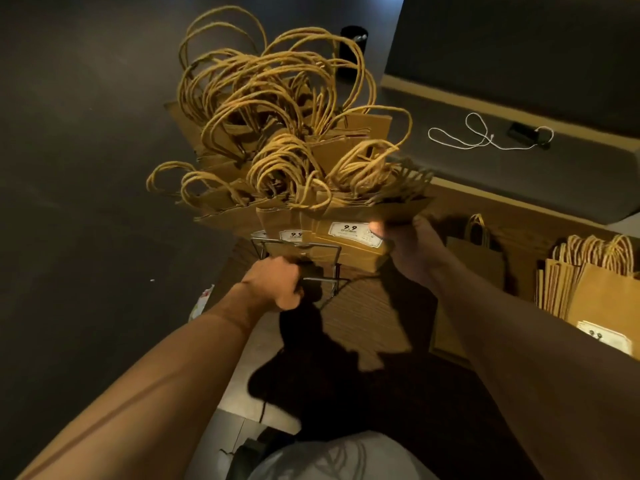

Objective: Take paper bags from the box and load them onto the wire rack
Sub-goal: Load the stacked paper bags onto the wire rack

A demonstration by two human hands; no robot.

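Observation:
A wire rack (301, 249) stands in front of me, packed with brown paper bags (277, 140) whose twisted handles stick up in a tangle. My left hand (277, 285) grips the rack's front wire. My right hand (412, 247) holds a blurred bunch of flat paper bags (391, 202) at the rack's right side, level with the front row. The front bags carry white labels reading 9.9 (349, 230). The box is not clearly in view.
More paper bags (595, 285) stand bundled at the right on a wooden surface, with a single bag (478, 258) lying flat beside them. A white cord (485, 133) lies on a grey step behind. A dark cylinder (351, 50) stands at the back.

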